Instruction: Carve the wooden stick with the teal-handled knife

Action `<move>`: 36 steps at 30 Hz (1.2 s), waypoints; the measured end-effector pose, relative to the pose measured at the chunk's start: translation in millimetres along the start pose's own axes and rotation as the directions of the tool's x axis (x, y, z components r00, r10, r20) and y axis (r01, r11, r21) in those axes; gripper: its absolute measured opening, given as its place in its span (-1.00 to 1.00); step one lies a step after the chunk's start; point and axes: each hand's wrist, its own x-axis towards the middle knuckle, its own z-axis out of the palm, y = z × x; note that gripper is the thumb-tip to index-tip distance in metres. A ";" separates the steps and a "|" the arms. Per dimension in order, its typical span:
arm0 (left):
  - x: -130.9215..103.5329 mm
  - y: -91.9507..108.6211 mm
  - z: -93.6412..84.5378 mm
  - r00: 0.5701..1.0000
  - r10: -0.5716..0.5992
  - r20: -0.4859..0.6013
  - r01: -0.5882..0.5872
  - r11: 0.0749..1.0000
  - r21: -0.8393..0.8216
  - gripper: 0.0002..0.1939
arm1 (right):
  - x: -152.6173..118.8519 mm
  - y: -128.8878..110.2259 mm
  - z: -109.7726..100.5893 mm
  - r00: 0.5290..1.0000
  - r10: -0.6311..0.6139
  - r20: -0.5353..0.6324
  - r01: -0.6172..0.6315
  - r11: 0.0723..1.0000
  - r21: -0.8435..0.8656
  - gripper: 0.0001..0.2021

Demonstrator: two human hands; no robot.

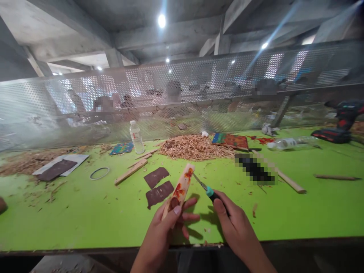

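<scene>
My left hand (162,226) grips a flat wooden strip (184,182) at its lower end, thumb on top and the other fingers partly spread beneath. Orange-red patches and a dark brown round mark show on the strip's pale face. In my right hand (235,222) is a carving knife (209,192) with a black and teal handle, held with the fingers wrapped round it. Its thin blade points up and left, with the tip close to the strip's right edge; whether it touches I cannot tell. Left of the strip lie two brown sandpaper pieces (159,192).
Wood shavings (196,148) are heaped at the back, beside an upright bottle (137,137). A bottle (292,143) lies on its side near a cordless drill (339,123). Wooden sticks (132,170) lie about. A perforated screen (159,94) closes the green table's (93,216) far side.
</scene>
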 end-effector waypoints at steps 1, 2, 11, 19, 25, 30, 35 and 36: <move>1.3 1.3 0.4 1.000 -0.012 0.009 0.013 0.999 -0.046 -0.48 | 0.2 -0.4 -0.1 1.000 0.020 -0.012 -0.020 1.000 0.007 -0.52; 2.7 2.5 0.6 1.000 -0.029 0.009 0.030 0.995 -0.092 -0.46 | 0.4 -0.5 -0.3 0.999 0.039 -0.020 -0.039 0.999 0.016 -0.49; 7.8 3.3 1.3 0.995 -0.076 -0.072 0.054 0.963 -0.265 -0.64 | 4.5 19.8 1.9 0.983 0.177 -0.040 -0.162 0.958 0.237 -0.38; 4.6 4.5 0.1 0.992 -0.122 -0.035 0.108 0.955 -0.275 -0.61 | 12.8 11.7 0.9 0.971 0.238 -0.018 -0.221 0.924 0.313 -0.37; -2.7 2.2 -5.2 0.988 -0.154 0.002 0.152 0.968 -0.199 -0.62 | 25.5 12.7 5.4 0.942 0.286 0.173 -0.332 0.749 0.573 -0.37; -4.4 1.3 0.7 0.992 -0.126 -0.033 0.124 0.991 -0.050 -0.59 | 26.7 7.5 5.2 0.922 0.346 0.175 -0.375 0.681 0.629 -0.38; -2.9 2.1 5.2 0.978 -0.186 -0.093 0.182 0.982 -0.057 -0.48 | 25.8 -0.4 0.8 0.859 0.449 0.246 -0.493 0.597 0.633 -0.40; -2.2 0.9 5.4 0.973 -0.205 -0.102 0.198 0.977 -0.076 -0.47 | 25.8 0.7 -0.4 0.844 0.469 0.259 -0.515 0.578 0.632 -0.40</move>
